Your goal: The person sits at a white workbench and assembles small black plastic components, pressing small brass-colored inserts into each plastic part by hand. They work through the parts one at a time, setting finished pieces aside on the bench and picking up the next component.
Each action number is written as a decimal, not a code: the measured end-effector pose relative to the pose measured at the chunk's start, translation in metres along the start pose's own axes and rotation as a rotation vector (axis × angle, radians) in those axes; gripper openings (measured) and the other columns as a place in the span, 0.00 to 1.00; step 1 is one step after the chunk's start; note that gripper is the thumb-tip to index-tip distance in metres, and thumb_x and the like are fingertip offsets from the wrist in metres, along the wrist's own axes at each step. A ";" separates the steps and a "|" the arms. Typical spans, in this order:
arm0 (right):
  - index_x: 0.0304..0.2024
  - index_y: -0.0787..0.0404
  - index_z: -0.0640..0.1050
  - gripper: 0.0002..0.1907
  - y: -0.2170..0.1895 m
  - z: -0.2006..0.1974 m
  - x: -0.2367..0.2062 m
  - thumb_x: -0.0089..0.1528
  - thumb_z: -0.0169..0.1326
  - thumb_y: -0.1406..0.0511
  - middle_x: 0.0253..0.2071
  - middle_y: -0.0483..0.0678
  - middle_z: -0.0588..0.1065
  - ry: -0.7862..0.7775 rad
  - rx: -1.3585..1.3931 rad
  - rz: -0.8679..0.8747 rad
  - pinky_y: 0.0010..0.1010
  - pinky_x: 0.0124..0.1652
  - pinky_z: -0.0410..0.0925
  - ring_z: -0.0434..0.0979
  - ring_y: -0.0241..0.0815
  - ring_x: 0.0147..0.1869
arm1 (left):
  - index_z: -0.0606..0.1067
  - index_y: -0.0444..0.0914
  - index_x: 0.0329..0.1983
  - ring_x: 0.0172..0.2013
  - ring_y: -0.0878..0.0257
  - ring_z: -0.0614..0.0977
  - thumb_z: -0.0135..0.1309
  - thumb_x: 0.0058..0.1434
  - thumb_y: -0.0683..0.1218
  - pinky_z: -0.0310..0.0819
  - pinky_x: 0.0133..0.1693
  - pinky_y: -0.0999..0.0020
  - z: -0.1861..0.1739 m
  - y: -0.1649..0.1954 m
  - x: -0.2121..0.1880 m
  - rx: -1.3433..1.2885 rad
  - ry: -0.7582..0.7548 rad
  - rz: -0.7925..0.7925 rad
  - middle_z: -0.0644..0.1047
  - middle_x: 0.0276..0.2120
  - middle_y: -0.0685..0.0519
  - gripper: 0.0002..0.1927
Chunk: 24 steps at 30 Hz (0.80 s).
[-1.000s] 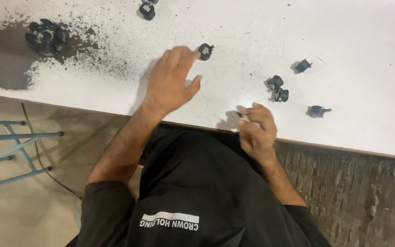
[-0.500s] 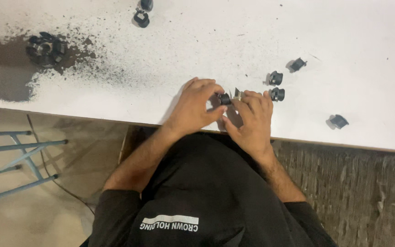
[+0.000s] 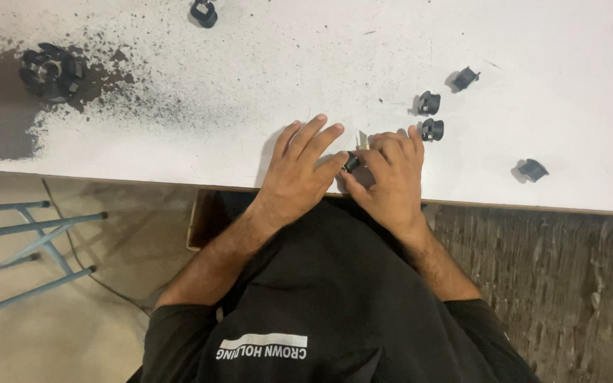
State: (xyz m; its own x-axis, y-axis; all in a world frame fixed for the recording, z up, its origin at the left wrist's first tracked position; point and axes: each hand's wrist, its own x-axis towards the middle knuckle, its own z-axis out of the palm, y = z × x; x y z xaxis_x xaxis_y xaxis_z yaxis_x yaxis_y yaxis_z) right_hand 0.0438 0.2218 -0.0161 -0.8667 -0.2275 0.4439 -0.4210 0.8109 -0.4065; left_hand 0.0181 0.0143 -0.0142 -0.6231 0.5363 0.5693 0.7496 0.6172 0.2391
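Both hands, left (image 3: 298,169) and right (image 3: 391,177), pinch one small, dark, rounded part (image 3: 351,162) between fingertips.

Matt white table (image 3: 533,42), black, seemingly plastic parts (image 3: 429,103), dark powdery smudges (image 3: 129,92)

Both hands meeting at the near edge of the white flat desk (image 3: 533,57), left hand (image 3: 298,167) and right hand (image 3: 391,174) touching a small black plastic part (image 3: 351,162) between them, three similar black clips (image 3: 431,117) just right, one (image 3: 533,169) farther right, large black ring-shaped fitting (image 3: 51,71) near the far left corner.

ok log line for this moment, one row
left hand + right hand: pinching small black part | white table: four loose black parts to the right
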 end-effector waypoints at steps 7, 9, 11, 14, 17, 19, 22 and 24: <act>0.45 0.60 0.81 0.20 0.000 0.000 -0.001 0.55 0.73 0.60 0.48 0.51 0.71 0.000 -0.013 0.026 0.63 0.72 0.48 0.67 0.53 0.61 | 0.78 0.41 0.42 0.67 0.54 0.69 0.63 0.63 0.44 0.58 0.69 0.45 0.002 0.005 -0.009 -0.025 -0.016 -0.065 0.72 0.62 0.50 0.06; 0.46 0.61 0.81 0.22 0.001 0.001 -0.003 0.53 0.73 0.59 0.47 0.52 0.70 0.019 0.004 0.016 0.63 0.71 0.46 0.67 0.55 0.62 | 0.79 0.41 0.41 0.67 0.54 0.69 0.64 0.63 0.43 0.57 0.70 0.46 0.003 0.006 -0.010 -0.022 -0.004 -0.103 0.73 0.62 0.51 0.06; 0.47 0.60 0.81 0.20 0.003 0.002 -0.007 0.55 0.72 0.61 0.46 0.51 0.70 0.076 0.023 0.010 0.62 0.72 0.46 0.68 0.55 0.63 | 0.79 0.41 0.40 0.66 0.54 0.70 0.64 0.62 0.43 0.57 0.70 0.46 0.006 0.007 -0.011 -0.030 0.005 -0.128 0.73 0.61 0.51 0.05; 0.47 0.59 0.80 0.14 0.007 0.004 -0.018 0.60 0.68 0.68 0.46 0.49 0.71 0.189 0.085 -0.017 0.59 0.76 0.47 0.71 0.53 0.65 | 0.79 0.41 0.40 0.65 0.54 0.70 0.64 0.62 0.44 0.56 0.69 0.46 0.008 0.008 -0.012 -0.061 0.019 -0.148 0.73 0.60 0.50 0.06; 0.47 0.62 0.75 0.14 0.010 0.008 -0.027 0.60 0.64 0.73 0.46 0.49 0.73 0.233 0.208 -0.063 0.59 0.77 0.48 0.75 0.53 0.62 | 0.80 0.41 0.41 0.65 0.55 0.70 0.65 0.63 0.45 0.55 0.70 0.47 0.009 0.009 -0.014 -0.081 0.026 -0.147 0.73 0.60 0.51 0.06; 0.47 0.64 0.71 0.17 0.008 0.013 -0.031 0.59 0.62 0.73 0.46 0.49 0.73 0.235 0.306 -0.081 0.59 0.75 0.48 0.76 0.52 0.59 | 0.80 0.42 0.40 0.66 0.56 0.70 0.64 0.65 0.45 0.56 0.70 0.48 0.009 0.010 -0.015 -0.070 0.021 -0.143 0.73 0.60 0.52 0.05; 0.43 0.61 0.75 0.16 0.008 0.015 -0.031 0.55 0.65 0.73 0.42 0.48 0.76 0.141 0.196 -0.142 0.56 0.75 0.49 0.77 0.51 0.56 | 0.80 0.41 0.39 0.65 0.55 0.71 0.64 0.65 0.44 0.55 0.70 0.48 0.009 0.009 -0.014 -0.091 0.011 -0.158 0.73 0.60 0.52 0.04; 0.43 0.61 0.75 0.16 0.006 0.014 -0.028 0.55 0.65 0.74 0.42 0.49 0.76 0.146 0.182 -0.125 0.54 0.75 0.49 0.76 0.50 0.56 | 0.80 0.41 0.40 0.65 0.55 0.71 0.64 0.65 0.44 0.55 0.69 0.48 0.009 0.009 -0.013 -0.115 0.028 -0.162 0.73 0.59 0.52 0.04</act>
State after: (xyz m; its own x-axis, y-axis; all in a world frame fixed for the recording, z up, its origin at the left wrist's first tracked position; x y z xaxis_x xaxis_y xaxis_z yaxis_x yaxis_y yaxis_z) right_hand 0.0619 0.2262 -0.0421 -0.7627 -0.2291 0.6049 -0.5751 0.6682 -0.4720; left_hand 0.0311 0.0182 -0.0259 -0.7322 0.4182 0.5376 0.6618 0.6234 0.4163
